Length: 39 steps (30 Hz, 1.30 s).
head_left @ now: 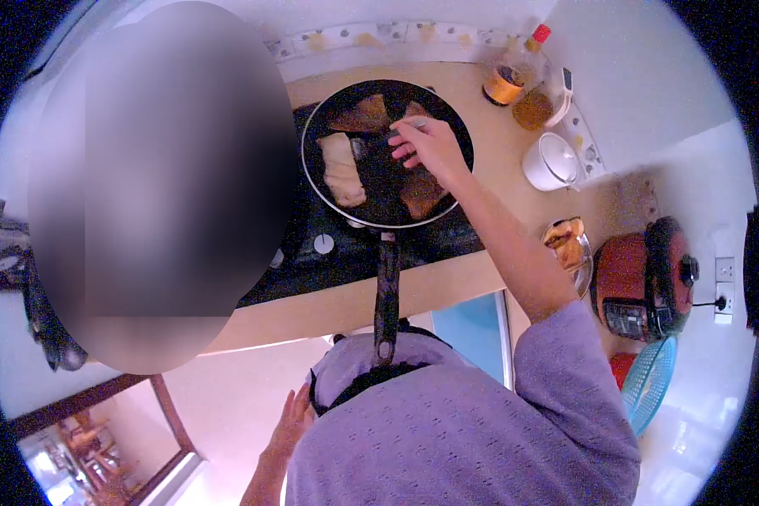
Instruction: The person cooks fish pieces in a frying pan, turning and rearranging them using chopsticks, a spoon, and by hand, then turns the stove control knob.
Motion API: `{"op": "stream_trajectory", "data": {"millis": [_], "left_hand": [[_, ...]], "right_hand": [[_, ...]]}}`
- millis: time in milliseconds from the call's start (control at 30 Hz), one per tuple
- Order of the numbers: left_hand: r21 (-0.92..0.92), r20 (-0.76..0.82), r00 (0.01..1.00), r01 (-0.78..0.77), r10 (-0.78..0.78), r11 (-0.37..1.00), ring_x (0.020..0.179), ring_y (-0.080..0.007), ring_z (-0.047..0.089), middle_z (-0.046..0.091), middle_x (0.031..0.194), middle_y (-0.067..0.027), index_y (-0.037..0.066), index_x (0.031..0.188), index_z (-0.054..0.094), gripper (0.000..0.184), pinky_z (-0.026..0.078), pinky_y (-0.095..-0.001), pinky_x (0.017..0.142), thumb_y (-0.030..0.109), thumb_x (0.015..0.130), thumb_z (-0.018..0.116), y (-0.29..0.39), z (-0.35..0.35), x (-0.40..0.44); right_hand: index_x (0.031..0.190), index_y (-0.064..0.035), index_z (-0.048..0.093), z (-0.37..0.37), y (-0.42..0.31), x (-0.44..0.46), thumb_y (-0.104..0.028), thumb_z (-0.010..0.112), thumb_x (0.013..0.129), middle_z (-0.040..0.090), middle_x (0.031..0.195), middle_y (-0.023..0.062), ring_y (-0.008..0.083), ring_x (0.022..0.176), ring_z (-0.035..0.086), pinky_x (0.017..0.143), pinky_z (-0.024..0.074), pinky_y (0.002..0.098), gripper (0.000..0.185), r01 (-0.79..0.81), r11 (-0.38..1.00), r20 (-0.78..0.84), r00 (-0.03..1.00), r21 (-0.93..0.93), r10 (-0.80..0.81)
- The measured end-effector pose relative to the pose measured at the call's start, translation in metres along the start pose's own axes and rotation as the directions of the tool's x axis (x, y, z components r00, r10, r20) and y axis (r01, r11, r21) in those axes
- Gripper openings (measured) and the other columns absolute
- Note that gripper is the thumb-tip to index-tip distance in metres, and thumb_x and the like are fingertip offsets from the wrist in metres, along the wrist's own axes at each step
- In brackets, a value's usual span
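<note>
While the right hand (430,150) hangs over the pan (386,184), its fingers are bent and drawn close together; a faint glint shows near the fingertips, but I cannot tell whether they hold anything. Inside the pan lie a pale piece (343,169) on the left, a brown piece (364,115) at the far side and a second brown piece (422,199) at the near right; a further piece (416,110) is partly hidden by that hand. The left hand (291,413) is down beside the shirt (464,430), fingers loosely extended, with nothing seen in it.

Since the pan sits on the stove (346,268) and may well be hot, the fingers are best carried high, with the wrist clear of the rim. The pale piece looks the least browned, so it probably wants the most care. The handle (386,295) juts past the desk (497,143) toward the body, so leaning in could knock the pan; the left hand would do well to steady it there.
</note>
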State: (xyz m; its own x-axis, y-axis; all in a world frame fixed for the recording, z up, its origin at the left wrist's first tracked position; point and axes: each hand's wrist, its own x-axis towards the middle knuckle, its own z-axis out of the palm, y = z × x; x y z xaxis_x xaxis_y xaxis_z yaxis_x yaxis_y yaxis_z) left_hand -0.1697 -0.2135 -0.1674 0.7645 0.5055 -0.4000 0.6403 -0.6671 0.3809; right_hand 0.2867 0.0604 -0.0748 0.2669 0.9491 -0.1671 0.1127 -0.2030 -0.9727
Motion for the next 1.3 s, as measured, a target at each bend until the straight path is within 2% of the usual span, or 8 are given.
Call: {"op": "stream_trajectory", "data": {"millis": [333,733,867,933,1033,1133,1167,1300], "left_hand": [[0.008,0.058,0.998,0.0,0.0,1.0,0.125,-0.0332,0.037,0.039,0.132,-0.0212,-0.003,0.118,0.049,0.036,0.033,-0.0459,0.104,0.005,0.083,0.052,-0.002,-0.01,0.005],[0.028,0.098,0.995,0.001,-0.003,1.0,0.115,-0.0299,0.047,0.05,0.121,-0.0168,0.0,0.113,0.053,0.032,0.038,-0.04,0.099,0.008,0.082,0.056,-0.003,-0.023,0.007],[0.036,0.108,0.994,-0.002,-0.002,0.999,0.112,-0.0287,0.05,0.054,0.118,-0.0153,0.0,0.111,0.055,0.031,0.039,-0.0381,0.097,0.009,0.082,0.057,-0.004,-0.037,0.009],[0.019,0.114,0.994,-0.003,0.001,1.0,0.11,-0.0282,0.052,0.056,0.116,-0.0146,0.001,0.111,0.055,0.03,0.04,-0.0371,0.097,0.009,0.082,0.058,-0.004,-0.058,0.012],[-0.056,0.081,0.995,0.065,-0.061,0.996,0.107,-0.0273,0.054,0.059,0.113,-0.0135,0.001,0.109,0.057,0.029,0.041,-0.0356,0.095,0.01,0.082,0.058,0.005,-0.117,0.019],[-0.164,-0.065,0.993,0.085,-0.097,0.983,0.105,-0.0265,0.057,0.061,0.11,-0.0124,0.002,0.108,0.058,0.028,0.042,-0.0342,0.094,0.011,0.082,0.059,0.036,-0.184,0.048],[-0.19,-0.106,0.993,0.039,-0.06,0.981,0.104,-0.0262,0.058,0.062,0.11,-0.012,0.002,0.108,0.058,0.028,0.042,-0.0337,0.094,0.011,0.082,0.06,0.049,-0.202,0.062],[-0.32,-0.008,0.978,-0.198,0.206,0.926,0.102,-0.027,0.059,0.063,0.109,-0.0138,0.003,0.11,0.058,0.036,0.044,-0.0318,0.091,0.004,0.074,0.063,0.102,-0.247,0.116]], "right_hand": [[0.099,-0.0027,0.062,-0.011,0.013,0.018,-0.03,0.059,0.084,0.065,0.088,0.0106,0.0189,0.072,0.065,0.059,0.0528,0.0303,0.031,-0.231,0.951,0.085,0.972,0.206,0.217],[0.103,-0.0016,0.062,-0.006,0.011,0.013,-0.025,0.055,0.088,0.066,0.09,0.0109,0.0169,0.069,0.065,0.051,0.0509,0.0272,0.029,-0.111,0.984,0.054,0.993,0.137,0.104],[0.101,-0.0006,0.064,-0.009,-0.004,-0.002,-0.024,0.054,0.088,0.067,0.081,0.0086,0.0139,0.066,0.065,0.052,0.0514,0.0289,0.028,-0.013,0.999,-0.121,0.993,-0.034,0.009],[0.094,-0.0025,0.066,-0.018,-0.007,-0.01,-0.026,0.052,0.089,0.067,0.077,0.0125,0.0211,0.066,0.066,0.055,0.0523,0.0357,0.028,0.293,0.847,-0.144,0.91,-0.443,-0.39],[0.078,-0.0058,0.066,-0.017,-0.029,-0.029,-0.026,0.051,0.08,0.065,0.077,0.0198,0.0364,0.065,0.064,0.055,0.0508,0.0457,0.026,0.294,0.521,-0.004,0.868,-0.801,-0.496],[0.064,-0.0058,0.065,-0.02,-0.07,-0.054,-0.026,0.061,0.062,0.061,0.06,0.0169,0.0334,0.056,0.062,0.046,0.0485,0.0447,0.021,0.481,0.523,0.138,0.815,-0.703,-0.563],[0.058,-0.0061,0.064,0.009,-0.045,-0.005,-0.027,0.062,0.058,0.059,0.055,0.0153,0.0323,0.054,0.062,0.045,0.0475,0.0435,0.021,0.615,0.416,0.077,0.615,-0.67,-0.785],[0.065,-0.0117,0.069,0.045,-0.118,0.011,-0.026,0.062,0.06,0.067,0.067,0.0073,0.028,0.067,0.065,0.058,0.0508,0.0416,0.016,0.631,0.254,0.316,0.646,-0.733,-0.695]]}}
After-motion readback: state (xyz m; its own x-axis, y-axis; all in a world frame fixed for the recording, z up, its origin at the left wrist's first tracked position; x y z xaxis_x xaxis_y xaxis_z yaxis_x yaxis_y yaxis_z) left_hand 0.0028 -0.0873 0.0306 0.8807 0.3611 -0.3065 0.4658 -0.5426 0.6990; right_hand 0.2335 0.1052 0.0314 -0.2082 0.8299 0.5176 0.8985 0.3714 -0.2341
